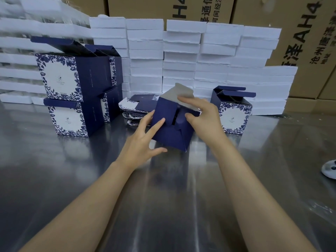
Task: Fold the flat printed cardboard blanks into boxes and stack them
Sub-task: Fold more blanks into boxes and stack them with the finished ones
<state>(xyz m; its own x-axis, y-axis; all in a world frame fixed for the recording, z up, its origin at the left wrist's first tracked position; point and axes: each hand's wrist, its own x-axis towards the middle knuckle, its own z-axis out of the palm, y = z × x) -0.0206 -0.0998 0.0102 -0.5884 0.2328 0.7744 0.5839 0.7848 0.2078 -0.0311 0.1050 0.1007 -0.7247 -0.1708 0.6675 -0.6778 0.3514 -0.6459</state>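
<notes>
A dark blue half-folded box [171, 131] is tilted above the steel table, its bottom flaps facing me. My left hand [143, 140] presses straight fingers on its left flap. My right hand [201, 117] grips its right side, thumb on a flap, fingers over the grey inner flap. Behind it lies a pile of flat printed blanks [138, 108]. Folded blue-and-white boxes stand stacked at the left [72, 88], and one folded box [234, 113] stands at the right with its lid open.
White foam trays [181, 55] are piled in rows along the back, with brown cartons [300, 33] behind them. A small white object [330, 169] lies at the table's right edge. The steel table [163, 197] spreads out in front of me.
</notes>
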